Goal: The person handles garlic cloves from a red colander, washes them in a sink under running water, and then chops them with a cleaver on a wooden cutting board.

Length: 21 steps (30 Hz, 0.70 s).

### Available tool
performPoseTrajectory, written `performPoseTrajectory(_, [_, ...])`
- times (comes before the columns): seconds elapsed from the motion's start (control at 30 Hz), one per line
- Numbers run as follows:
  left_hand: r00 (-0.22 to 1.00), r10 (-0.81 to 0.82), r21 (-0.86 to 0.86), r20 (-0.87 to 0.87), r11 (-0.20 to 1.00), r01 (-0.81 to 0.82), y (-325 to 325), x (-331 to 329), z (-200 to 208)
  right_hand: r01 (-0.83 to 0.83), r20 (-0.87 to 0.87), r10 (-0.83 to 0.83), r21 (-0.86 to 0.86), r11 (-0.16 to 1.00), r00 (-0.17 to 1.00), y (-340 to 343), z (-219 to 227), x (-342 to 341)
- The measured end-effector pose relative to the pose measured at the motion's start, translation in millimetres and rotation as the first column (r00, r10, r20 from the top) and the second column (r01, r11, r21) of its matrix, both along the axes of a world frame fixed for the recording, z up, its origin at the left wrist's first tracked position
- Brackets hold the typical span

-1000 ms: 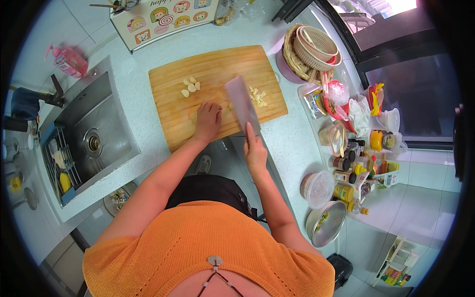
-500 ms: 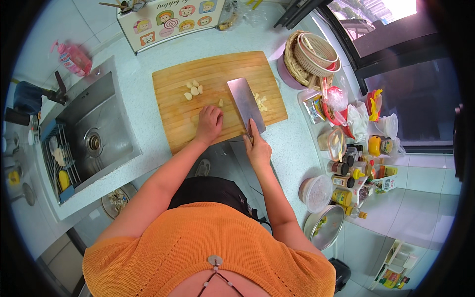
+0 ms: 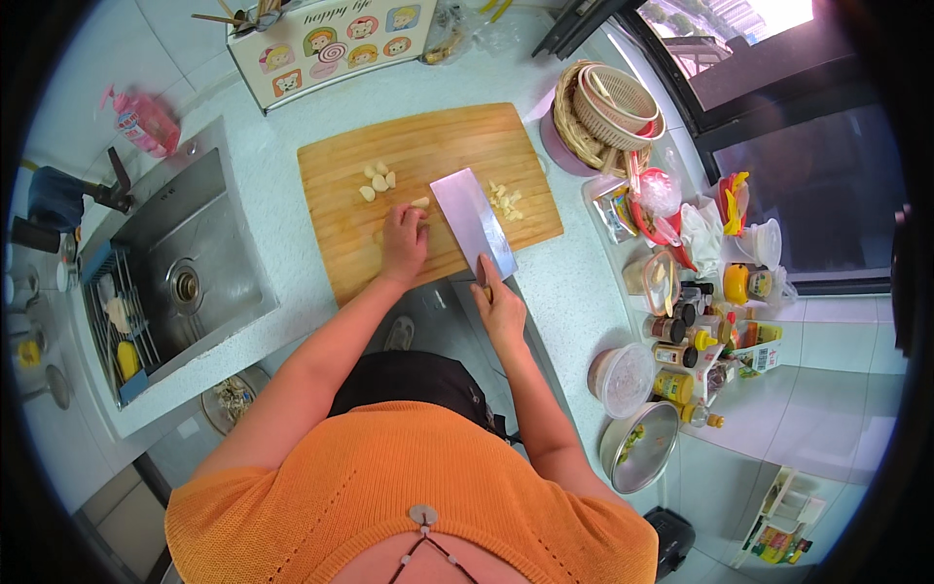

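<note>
Latest change: cleaver (image 3: 475, 224) shifted a little left and nearer over the last 0.5 s; single garlic clove (image 3: 420, 202) turned from lengthwise to crosswise, now lying at the tips of the left hand (image 3: 404, 248). In effect, fingers, clove and blade are gathered near the middle of the cutting board (image 3: 331, 195), the clove just left of the blade's far end. Left hand: fingers bent and drawn close together over the board; whether they pinch the clove or only rest against it cannot be told at this size. Right hand (image 3: 501, 311): closed round the cleaver's handle at the board's near edge. Whole cloves (image 3: 379, 181): 5, peeled, ivory, smooth, plump and tapered, in a loose cluster on the far left part of the board. Chopped pieces (image 3: 505, 201): pale, small, angular, heaped right of the blade. Cleaver: broad rectangular metal blade, polished, bright toward its right edge. Board: light wood, lengthwise grain, 4-cornered with a bowed far edge. Counter (image 3: 574, 282): pale, finely speckled, hard. Sink (image 3: 209, 311), left: brushed steel, rectangular, round drain. Soap bottle (image 3: 147, 127), far left: pink, clear plastic, pump top. Wicker basket (image 3: 572, 131), far right: coarse weave, cream colander (image 3: 603, 115) stacked on it. Steel bowl (image 3: 657, 462), near right: round, shiny, green scraps inside.
</note>
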<state>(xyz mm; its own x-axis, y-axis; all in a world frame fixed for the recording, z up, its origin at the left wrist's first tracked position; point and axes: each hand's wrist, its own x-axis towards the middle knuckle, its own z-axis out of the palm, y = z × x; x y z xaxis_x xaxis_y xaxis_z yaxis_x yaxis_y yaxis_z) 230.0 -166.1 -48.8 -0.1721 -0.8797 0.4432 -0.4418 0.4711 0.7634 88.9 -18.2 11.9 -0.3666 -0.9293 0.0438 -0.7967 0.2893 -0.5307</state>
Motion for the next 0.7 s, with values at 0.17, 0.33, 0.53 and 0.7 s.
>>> performPoseTrajectory(0.17, [0.996,0.024,-0.024,0.08,0.999,-0.022,-17.8,8.7,9.9,0.031,0.003,-0.031,-0.005,1.0,1.0,4.7,3.0,1.0])
performPoseTrajectory(0.33, [0.985,-0.098,-0.015,0.142,0.995,0.101,-23.9,-11.7,0.8,0.029,-0.021,-0.029,-0.012,1.0,0.999,9.5,-0.1,-0.7])
performPoseTrajectory(0.53, [0.999,-0.039,0.033,-0.026,0.999,0.04,-7.7,-17.7,1.4,-0.003,-0.091,-0.012,-0.162,0.987,0.996,10.7,0.3,-2.1])
performPoseTrajectory(0.7, [0.999,-0.027,0.099,-0.032,0.995,0.03,1.9,1.8,-2.0,-0.092,-0.257,0.101,0.047,0.995,0.961,-4.4,-11.1,3.0])
